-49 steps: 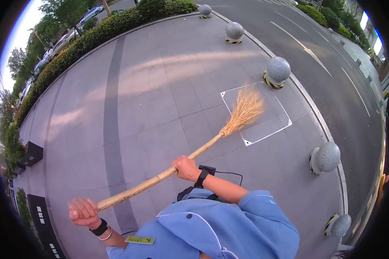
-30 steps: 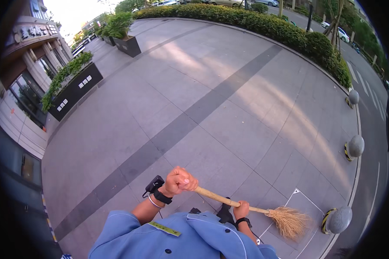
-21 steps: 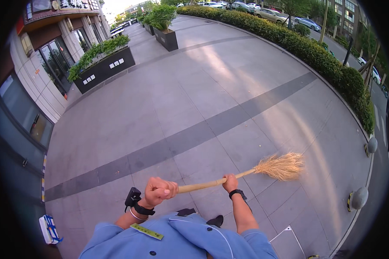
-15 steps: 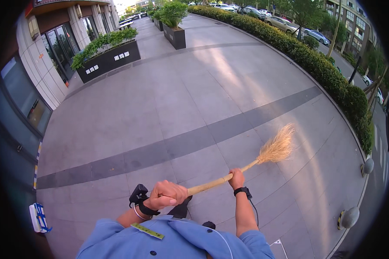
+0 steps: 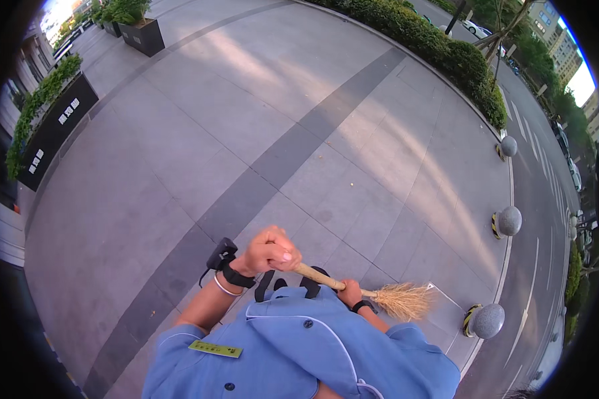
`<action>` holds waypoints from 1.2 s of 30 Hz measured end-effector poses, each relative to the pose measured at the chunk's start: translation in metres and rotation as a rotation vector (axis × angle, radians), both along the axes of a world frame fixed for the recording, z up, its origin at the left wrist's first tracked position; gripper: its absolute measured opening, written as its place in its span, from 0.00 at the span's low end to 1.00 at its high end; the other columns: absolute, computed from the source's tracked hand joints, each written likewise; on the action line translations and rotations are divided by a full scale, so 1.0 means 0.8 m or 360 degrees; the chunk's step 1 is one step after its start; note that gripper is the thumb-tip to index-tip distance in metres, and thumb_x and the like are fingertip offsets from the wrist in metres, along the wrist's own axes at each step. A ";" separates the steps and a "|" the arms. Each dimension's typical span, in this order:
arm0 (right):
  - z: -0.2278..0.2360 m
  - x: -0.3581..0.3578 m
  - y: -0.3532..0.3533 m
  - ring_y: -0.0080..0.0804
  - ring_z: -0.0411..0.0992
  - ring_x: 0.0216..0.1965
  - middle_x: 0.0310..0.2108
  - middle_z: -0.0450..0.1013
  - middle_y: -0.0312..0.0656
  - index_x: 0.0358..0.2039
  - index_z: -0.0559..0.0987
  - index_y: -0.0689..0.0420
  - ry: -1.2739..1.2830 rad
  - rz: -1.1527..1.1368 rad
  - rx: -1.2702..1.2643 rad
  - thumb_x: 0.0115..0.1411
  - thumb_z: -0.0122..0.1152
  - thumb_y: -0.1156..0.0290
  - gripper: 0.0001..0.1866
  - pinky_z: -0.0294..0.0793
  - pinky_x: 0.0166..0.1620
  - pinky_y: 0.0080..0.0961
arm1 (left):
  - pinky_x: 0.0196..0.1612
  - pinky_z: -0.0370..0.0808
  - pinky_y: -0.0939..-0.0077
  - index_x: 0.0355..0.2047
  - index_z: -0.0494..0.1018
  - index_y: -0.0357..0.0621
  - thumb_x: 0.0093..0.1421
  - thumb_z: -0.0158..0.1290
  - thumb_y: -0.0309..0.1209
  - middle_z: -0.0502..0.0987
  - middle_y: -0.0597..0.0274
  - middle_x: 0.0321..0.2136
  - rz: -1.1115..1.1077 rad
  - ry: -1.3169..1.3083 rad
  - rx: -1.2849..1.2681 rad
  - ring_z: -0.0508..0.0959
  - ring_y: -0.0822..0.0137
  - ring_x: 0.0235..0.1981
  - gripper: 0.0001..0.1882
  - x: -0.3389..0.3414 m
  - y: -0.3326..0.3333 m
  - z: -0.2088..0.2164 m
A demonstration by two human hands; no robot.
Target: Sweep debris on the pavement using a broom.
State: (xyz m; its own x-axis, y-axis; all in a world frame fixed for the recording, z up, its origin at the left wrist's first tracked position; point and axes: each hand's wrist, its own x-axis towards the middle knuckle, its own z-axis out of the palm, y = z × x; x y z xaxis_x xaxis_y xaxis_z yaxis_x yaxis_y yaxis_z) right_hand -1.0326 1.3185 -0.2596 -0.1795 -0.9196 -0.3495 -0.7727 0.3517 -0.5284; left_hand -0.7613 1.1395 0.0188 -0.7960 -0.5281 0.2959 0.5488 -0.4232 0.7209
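Broom (image 5: 373,292) clasped by left hand (image 5: 267,251); right hand (image 5: 350,292), seemingly gripping too, half hidden.

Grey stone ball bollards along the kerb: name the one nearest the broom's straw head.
The lowest grey stone ball bollard, just right of the straw broom head; the other two stand farther up the kerb.

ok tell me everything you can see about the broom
The broom has a pale wooden handle and a fan of straw-coloured bristles, splayed at the tips. It lies at a low slant across the person's front, handle end up at the left, bristle head down at the right near the paving. The left hand wraps the handle's top end; the right hand grips it just above the bristles. Whether the bristles touch the ground cannot be told.
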 end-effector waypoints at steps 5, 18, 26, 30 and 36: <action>-0.055 -0.008 -0.035 0.50 0.73 0.27 0.22 0.74 0.50 0.23 0.80 0.53 0.0173 0.0011 -0.0045 0.44 0.55 0.71 0.06 0.72 0.31 0.41 | 0.15 0.50 0.76 0.05 0.53 0.42 0.52 0.44 0.25 0.55 0.65 0.05 0.0027 -0.0109 0.0298 0.53 0.72 0.08 0.20 -0.017 -0.088 -0.049; 0.049 0.329 -0.684 0.47 0.74 0.29 0.22 0.74 0.45 0.22 0.79 0.50 -0.0151 0.0604 -0.0289 0.42 0.58 0.73 0.05 0.72 0.29 0.44 | 0.12 0.53 0.76 0.08 0.50 0.50 0.56 0.39 0.30 0.55 0.67 0.04 0.1330 -0.0159 -0.0198 0.53 0.74 0.05 0.20 0.314 -0.436 0.068; 0.023 0.354 -1.009 0.41 0.72 0.36 0.28 0.73 0.39 0.24 0.79 0.51 0.0047 0.0592 -0.0799 0.44 0.60 0.72 0.04 0.73 0.32 0.38 | 0.14 0.58 0.75 0.08 0.50 0.49 0.50 0.41 0.26 0.59 0.67 0.04 0.1548 -0.0338 -0.0829 0.58 0.73 0.05 0.17 0.295 -0.578 0.053; 0.094 0.391 -1.029 0.37 0.71 0.39 0.27 0.73 0.37 0.22 0.78 0.50 0.0105 0.0378 -0.0793 0.42 0.62 0.74 0.05 0.73 0.33 0.36 | 0.13 0.59 0.74 0.09 0.51 0.50 0.49 0.42 0.25 0.58 0.67 0.03 0.1244 -0.0059 -0.0749 0.58 0.72 0.03 0.16 0.391 -0.686 0.081; 0.120 0.483 -0.970 0.40 0.71 0.36 0.26 0.73 0.39 0.21 0.77 0.53 0.0246 -0.0122 -0.0396 0.42 0.60 0.76 0.04 0.73 0.31 0.40 | 0.10 0.57 0.78 0.08 0.50 0.51 0.53 0.42 0.29 0.55 0.70 0.01 0.0644 -0.0006 -0.0475 0.53 0.76 0.02 0.19 0.506 -0.865 0.088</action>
State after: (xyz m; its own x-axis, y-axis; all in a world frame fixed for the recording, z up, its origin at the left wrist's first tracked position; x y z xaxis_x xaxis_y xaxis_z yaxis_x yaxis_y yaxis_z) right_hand -0.6464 0.5428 -0.1640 -0.2853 -0.9553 -0.0782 -0.8268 0.2865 -0.4840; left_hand -0.3569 0.4472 0.0891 -0.5462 -0.6873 0.4789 0.6236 0.0481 0.7802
